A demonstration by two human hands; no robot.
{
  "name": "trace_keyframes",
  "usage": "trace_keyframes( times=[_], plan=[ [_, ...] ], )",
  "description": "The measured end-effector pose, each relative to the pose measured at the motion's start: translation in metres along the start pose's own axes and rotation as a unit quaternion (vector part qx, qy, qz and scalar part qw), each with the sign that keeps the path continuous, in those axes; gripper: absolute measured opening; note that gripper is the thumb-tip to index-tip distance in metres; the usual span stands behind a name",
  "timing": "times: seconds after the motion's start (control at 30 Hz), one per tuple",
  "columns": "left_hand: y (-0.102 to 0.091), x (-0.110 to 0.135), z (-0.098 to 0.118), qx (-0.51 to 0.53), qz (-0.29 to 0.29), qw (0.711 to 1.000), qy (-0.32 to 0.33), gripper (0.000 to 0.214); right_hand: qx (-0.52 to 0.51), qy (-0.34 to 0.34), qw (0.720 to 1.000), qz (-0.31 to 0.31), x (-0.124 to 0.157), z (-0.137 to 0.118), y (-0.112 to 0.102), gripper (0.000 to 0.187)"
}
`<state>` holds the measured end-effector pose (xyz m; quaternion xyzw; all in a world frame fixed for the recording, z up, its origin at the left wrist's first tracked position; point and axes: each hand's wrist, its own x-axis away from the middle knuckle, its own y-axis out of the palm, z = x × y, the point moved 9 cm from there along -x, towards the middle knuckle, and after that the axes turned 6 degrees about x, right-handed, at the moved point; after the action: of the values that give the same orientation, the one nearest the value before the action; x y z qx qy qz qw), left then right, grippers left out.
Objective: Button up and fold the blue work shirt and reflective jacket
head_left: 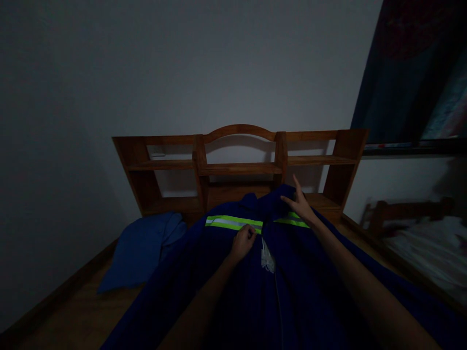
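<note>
A dark blue work jacket [233, 272] lies spread out, front side up, with its collar towards the wooden headboard. Yellow-green and silver reflective strips [226, 222] cross its chest. My left hand [243, 242] is closed, fingers curled at the front edge by the left strip; the fingertips are partly hidden. Over the right side of the chest, just below the collar, my right hand [299, 205] is open with thumb and fingers spread apart. Between the two hands, a crumpled whitish tag or bag [267, 258] lies along the jacket's front opening.
Behind the jacket stands a wooden headboard [241, 168] with shelves, against a pale wall [219, 63]. A folded blue cloth [136, 250] lies at the left. To the right are a dark curtain [394, 87] and a low wooden frame with whitish bedding [434, 248]. The room is dim.
</note>
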<state>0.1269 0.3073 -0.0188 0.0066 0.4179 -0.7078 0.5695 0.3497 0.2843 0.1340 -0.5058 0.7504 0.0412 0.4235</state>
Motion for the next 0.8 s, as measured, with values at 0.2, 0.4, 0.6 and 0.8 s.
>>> trace_keyframes(
  times=[0.2, 0.4, 0.6, 0.8],
  plan=[
    [0.000, 0.002, 0.008, -0.023, -0.015, 0.999, 0.030, 0.036, 0.223, -0.059, 0.969, -0.092, 0.025, -0.031, 0.020, 0.080],
    [0.002, 0.007, 0.011, -0.092, -0.055, 0.994, 0.013, 0.054, 0.493, 0.071, 0.862, -0.094, 0.059, -0.034, 0.013, 0.071],
    [0.005, 0.007, 0.010, -0.107, -0.064, 0.992, 0.022, 0.049, 0.497, 0.068, 0.810, -0.303, 0.167, -0.043, 0.057, 0.059],
    [0.003, 0.009, 0.014, -0.112, -0.063, 0.991, 0.028, 0.050, 0.394, 0.078, 0.846, -0.352, 0.219, -0.069, 0.051, 0.049]
  ],
)
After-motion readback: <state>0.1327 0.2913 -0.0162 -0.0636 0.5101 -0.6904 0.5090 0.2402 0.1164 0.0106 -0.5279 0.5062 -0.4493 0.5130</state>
